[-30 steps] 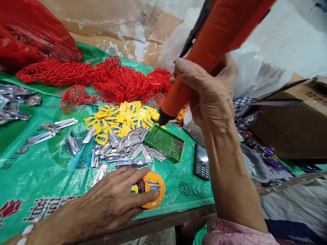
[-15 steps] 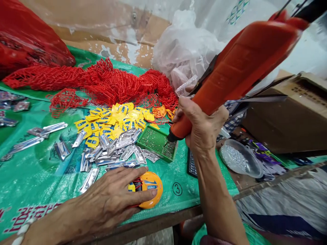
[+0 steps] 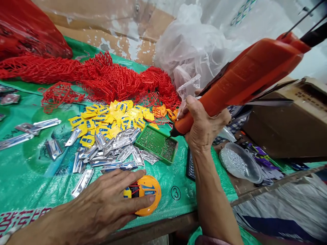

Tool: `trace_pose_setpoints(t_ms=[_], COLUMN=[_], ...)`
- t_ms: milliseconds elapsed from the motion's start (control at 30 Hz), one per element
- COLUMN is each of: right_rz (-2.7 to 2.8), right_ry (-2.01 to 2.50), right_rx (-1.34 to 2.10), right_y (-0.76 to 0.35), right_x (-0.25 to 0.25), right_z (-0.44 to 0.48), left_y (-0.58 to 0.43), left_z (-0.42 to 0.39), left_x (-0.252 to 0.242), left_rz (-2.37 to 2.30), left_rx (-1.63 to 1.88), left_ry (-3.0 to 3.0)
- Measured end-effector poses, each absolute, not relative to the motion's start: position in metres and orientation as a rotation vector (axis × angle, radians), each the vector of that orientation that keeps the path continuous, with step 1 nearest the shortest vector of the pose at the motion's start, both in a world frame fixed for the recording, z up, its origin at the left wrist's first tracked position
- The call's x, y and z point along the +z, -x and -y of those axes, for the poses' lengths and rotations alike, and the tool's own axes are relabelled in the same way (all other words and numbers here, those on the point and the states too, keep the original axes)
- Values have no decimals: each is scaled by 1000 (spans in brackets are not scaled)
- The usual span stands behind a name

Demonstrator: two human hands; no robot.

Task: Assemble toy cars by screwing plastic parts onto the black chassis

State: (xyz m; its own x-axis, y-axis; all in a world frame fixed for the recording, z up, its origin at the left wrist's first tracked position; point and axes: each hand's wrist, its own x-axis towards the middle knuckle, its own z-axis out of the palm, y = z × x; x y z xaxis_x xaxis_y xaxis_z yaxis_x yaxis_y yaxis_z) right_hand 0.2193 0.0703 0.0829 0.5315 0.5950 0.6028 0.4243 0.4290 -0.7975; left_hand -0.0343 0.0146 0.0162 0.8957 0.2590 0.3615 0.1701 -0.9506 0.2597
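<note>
Head: screwdriver [image 3: 245, 75] (in right hand [image 3: 203, 129])

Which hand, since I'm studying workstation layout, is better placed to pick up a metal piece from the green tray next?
Likely the right hand: it grips the orange-red tool, whose tip appears over the green tray. The left hand lies over the orange part, nearer the person.

Glossy orange plastic screwdriver [image 3: 252, 73], shiny metal strips [image 3: 125, 139], crinkled green plastic sheet [image 3: 184, 177].

Right hand [image 3: 205, 122] gripping orange screwdriver [image 3: 245, 76], left hand [image 3: 112, 197] on orange toy part [image 3: 149, 195]
</note>
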Motion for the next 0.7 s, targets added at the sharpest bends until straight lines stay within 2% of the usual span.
trace_pose_setpoints(t_ms=[700], right_rz=[1054], right_ry=[1061], right_rx=[219], right_y=[-218], right_x=[79], right_z=[-75], left_y=[32], left_z=[-16], left_x=[24], left_rz=[-317], left_rx=[501], left_ry=[-2795])
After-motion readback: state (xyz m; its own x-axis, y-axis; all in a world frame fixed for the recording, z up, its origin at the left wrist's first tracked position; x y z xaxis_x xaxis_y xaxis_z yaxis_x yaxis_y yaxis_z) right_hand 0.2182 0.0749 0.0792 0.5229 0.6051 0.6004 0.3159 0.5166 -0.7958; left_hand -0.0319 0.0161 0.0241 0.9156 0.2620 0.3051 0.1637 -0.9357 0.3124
